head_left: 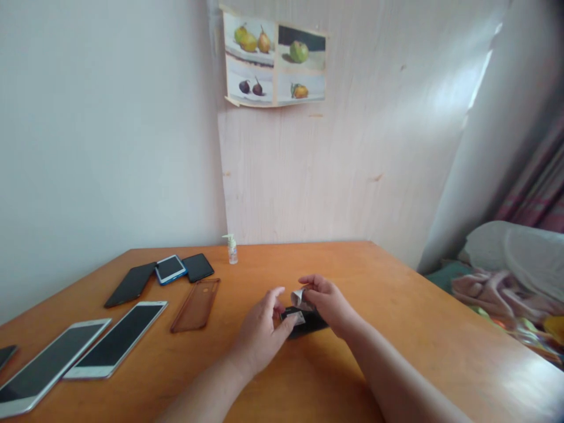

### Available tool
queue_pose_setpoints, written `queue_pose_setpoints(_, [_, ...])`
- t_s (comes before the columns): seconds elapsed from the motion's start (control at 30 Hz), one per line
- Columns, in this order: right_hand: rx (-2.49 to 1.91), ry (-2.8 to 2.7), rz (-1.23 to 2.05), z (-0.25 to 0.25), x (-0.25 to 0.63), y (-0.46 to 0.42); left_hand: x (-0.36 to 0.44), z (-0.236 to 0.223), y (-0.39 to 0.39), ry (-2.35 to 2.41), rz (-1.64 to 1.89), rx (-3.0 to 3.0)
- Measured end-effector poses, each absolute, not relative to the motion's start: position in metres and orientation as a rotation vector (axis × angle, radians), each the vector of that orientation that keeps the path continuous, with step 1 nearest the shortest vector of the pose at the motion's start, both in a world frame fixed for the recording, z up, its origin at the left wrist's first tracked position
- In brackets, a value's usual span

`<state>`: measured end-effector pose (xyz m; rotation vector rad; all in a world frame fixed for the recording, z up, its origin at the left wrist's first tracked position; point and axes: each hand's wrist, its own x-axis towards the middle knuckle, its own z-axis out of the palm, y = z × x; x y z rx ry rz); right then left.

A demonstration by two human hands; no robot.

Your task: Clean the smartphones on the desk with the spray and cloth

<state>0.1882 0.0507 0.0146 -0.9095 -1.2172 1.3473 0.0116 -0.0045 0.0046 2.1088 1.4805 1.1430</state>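
Note:
Low over the middle of the table is a flat black phone [314, 324] with a small whitish label near its left end. My left hand [263, 326] grips that end, thumb on top beside the label and fingers curled behind the edge. Pinched between the thumb and fingers of my right hand [329, 302] is a crumpled whitish-grey cloth [298, 299], just above the phone. Part of the phone is hidden behind my right hand.
Left of my hands lie a brown phone case [196, 305], a white phone [118, 339], a larger white tablet [53, 364], a black phone [131, 285], a blue-edged phone [171, 269] and a dark phone [198, 267]. A small pump bottle [232, 249] stands at the back of the wooden table [286, 258].

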Motion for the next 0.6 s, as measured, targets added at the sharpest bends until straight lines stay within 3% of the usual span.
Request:
queue_pose_setpoints(0.13, [-0.845, -1.347, 1.432, 0.005, 0.172, 0.038, 0.012, 0.009, -0.005, 1.419, 1.152, 2.118])
queue_pose_setpoints(0.33, [-1.038, -1.38, 1.3, -0.002, 0.167, 0.036, 0.012, 0.007, -0.003, 1.483, 1.22, 2.114])
queue_pose_setpoints(0.47, [-0.921, -1.361, 1.502, 0.006, 0.168, 0.028, 0.012, 0.008, -0.006, 1.458, 1.238, 2.106])
queue_pose_setpoints(0.6, [-0.845, -1.393, 1.493, 0.011, 0.169, 0.023, 0.011, 0.015, -0.012, 1.364, 1.282, 2.062])
